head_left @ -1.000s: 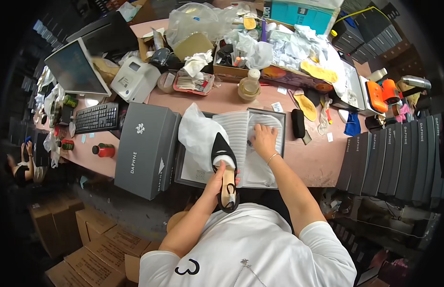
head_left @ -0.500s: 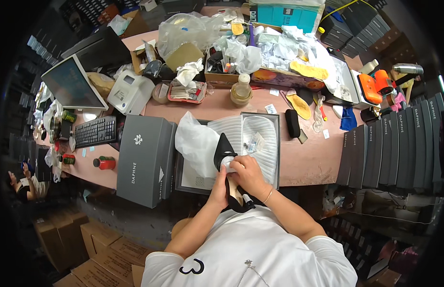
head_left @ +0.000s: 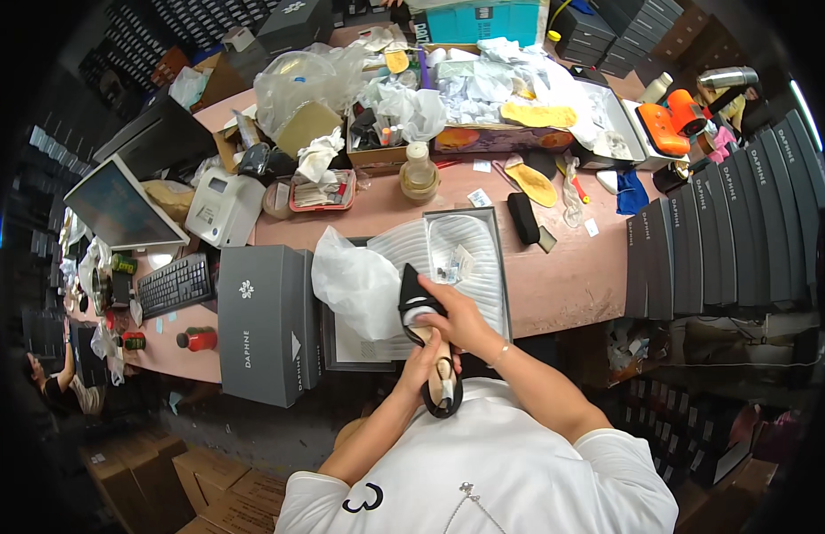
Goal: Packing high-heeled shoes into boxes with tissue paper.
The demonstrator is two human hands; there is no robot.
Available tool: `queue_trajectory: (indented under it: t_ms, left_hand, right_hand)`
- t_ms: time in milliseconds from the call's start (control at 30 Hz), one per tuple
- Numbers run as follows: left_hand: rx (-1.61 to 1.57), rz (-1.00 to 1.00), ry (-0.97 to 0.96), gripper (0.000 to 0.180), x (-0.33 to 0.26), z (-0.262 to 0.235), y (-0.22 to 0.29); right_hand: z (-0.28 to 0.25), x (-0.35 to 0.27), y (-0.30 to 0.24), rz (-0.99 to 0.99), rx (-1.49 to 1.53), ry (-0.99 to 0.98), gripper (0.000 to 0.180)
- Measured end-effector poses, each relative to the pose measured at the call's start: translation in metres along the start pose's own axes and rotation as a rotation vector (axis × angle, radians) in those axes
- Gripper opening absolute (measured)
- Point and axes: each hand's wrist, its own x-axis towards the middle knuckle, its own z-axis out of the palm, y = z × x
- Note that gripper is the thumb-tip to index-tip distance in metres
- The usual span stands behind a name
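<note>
A black pointed-toe shoe (head_left: 410, 283) is held over the near edge of an open grey shoe box (head_left: 507, 307), toe away from me. White stuffing (head_left: 418, 313) shows in its toe opening. My left hand (head_left: 418, 367) wraps the middle of the shoe from below, near the beige insole. Against the right side of the toe, my right hand (head_left: 461, 319) grips with fingers stretched along the upper. White tissue paper (head_left: 352, 289) spills over the box's left side. On the pleated white lining (head_left: 483, 280) lies a small clear packet (head_left: 455, 265).
A grey box (head_left: 257, 343) stands left of the open one, beside a keyboard (head_left: 175, 283) and a red bottle (head_left: 197, 338). Stacked grey shoe boxes (head_left: 688, 245) line the right. Behind are a glass jar (head_left: 419, 178), a black case (head_left: 523, 218) and a carton of crumpled paper (head_left: 483, 93).
My right hand has shifted from the stuffing at the shoe's opening to the side of the toe. The shoe has turned slightly in my hands. The whole view has swung a little.
</note>
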Motion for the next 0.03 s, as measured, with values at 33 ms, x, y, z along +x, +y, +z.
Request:
queue_trajectory:
  t_ms: [33]
  left_hand:
    - [0.011,-0.003,-0.016,0.059,0.0048,0.0044,0.0018]
  right_hand:
    - [0.0077,0.0056,0.0081,-0.031,-0.04,0.001,0.072]
